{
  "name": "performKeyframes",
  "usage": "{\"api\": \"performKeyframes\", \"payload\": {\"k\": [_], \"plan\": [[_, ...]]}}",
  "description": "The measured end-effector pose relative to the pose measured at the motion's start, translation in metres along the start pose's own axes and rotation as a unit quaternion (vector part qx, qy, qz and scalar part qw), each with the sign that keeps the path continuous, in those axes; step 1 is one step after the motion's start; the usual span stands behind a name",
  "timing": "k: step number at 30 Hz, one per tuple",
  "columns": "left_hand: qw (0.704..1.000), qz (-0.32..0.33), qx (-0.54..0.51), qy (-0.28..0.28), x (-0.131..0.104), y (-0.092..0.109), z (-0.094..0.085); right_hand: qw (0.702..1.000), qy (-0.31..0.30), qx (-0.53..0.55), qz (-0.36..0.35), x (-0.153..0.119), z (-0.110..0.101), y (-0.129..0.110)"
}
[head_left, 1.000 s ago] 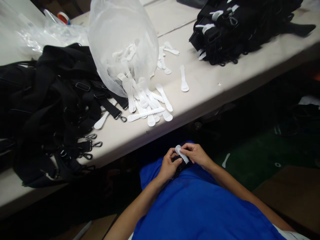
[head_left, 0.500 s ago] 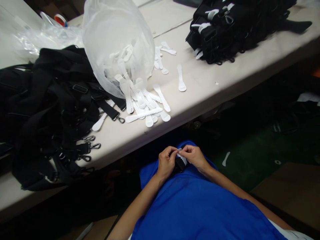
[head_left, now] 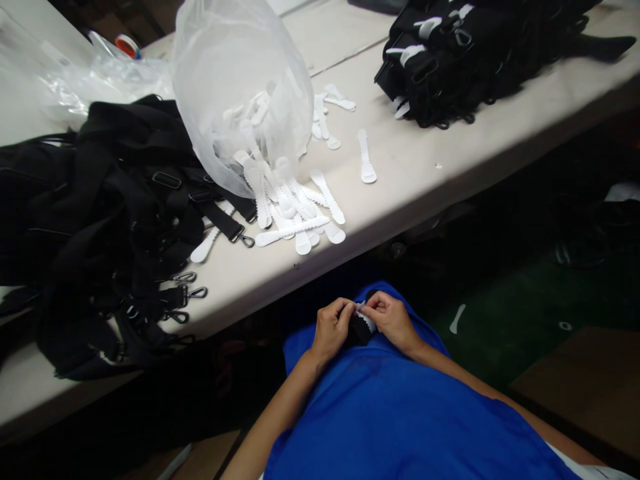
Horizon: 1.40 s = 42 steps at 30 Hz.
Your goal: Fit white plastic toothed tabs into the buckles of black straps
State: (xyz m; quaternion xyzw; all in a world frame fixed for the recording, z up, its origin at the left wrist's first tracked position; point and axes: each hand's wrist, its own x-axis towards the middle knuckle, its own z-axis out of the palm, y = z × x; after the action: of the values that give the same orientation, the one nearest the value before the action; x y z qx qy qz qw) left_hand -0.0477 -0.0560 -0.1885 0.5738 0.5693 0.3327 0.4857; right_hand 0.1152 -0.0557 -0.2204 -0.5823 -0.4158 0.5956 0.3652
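Observation:
On my lap lies a rolled black strap (head_left: 359, 331) with a white serrated strip (head_left: 369, 321) wrapped around it. My left hand (head_left: 331, 328) pinches one end of the strip between thumb and forefinger. From the other side my right hand (head_left: 393, 322) pinches the strip too, its fingertips almost touching the left ones. The fingers hide the point where the strip's ends meet. Blue cloth (head_left: 400, 413) covers my lap under the roll.
A clear plastic bag (head_left: 215, 87) of white strips spills onto the table (head_left: 415, 180). Black straps with metal hooks (head_left: 120, 200) are heaped at left, and bundled black straps (head_left: 460, 67) at back right. One strip (head_left: 457, 319) lies on the green floor near cardboard (head_left: 590, 380).
Both hands stay at the roll, and the fingers have shifted slightly on the strip's end. The whole view has moved a little, with the table things appearing slightly further right.

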Motion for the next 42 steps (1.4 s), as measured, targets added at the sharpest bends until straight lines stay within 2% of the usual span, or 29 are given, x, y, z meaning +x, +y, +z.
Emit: {"api": "performKeyframes", "payload": {"k": [6,10,13,15,19,21,24,29,35,39,42], "plan": [[0.995,-0.078,-0.059,-0.033,0.013,-0.004,-0.002,1.000,0.000,0.011,-0.001,-0.002,-0.001,0.001],[0.991,-0.097,-0.056,-0.072,0.018,0.002,-0.008,1.000,-0.022,-0.011,0.008,-0.003,-0.002,0.006],[0.991,-0.103,-0.039,-0.080,0.018,-0.001,-0.009,0.998,-0.057,-0.014,0.002,-0.002,-0.002,0.007],[0.992,-0.101,-0.023,-0.066,0.016,-0.005,-0.007,0.998,-0.064,0.000,-0.023,-0.003,-0.003,0.005],[0.996,-0.090,-0.002,-0.008,0.008,-0.007,0.004,0.995,-0.018,-0.031,-0.091,-0.009,-0.007,-0.010],[0.996,-0.083,-0.002,0.021,0.004,-0.002,0.010,0.993,-0.020,-0.078,-0.082,-0.013,-0.007,-0.018],[0.996,-0.068,-0.020,0.047,0.001,0.005,0.016,0.992,-0.053,-0.105,-0.032,-0.014,-0.004,-0.021],[0.987,-0.082,-0.115,0.072,0.006,0.004,0.017,0.991,-0.029,-0.118,-0.058,-0.005,0.004,-0.016],[0.952,-0.090,-0.280,0.084,0.013,0.008,0.012,0.990,0.012,-0.128,-0.056,0.000,-0.005,-0.018],[0.925,-0.100,-0.363,0.044,0.015,0.022,0.004,0.991,0.021,-0.111,-0.069,0.003,-0.011,-0.024],[0.911,-0.091,-0.401,0.014,0.016,0.035,0.001,0.998,0.040,0.000,-0.045,0.001,-0.010,-0.032]]}}
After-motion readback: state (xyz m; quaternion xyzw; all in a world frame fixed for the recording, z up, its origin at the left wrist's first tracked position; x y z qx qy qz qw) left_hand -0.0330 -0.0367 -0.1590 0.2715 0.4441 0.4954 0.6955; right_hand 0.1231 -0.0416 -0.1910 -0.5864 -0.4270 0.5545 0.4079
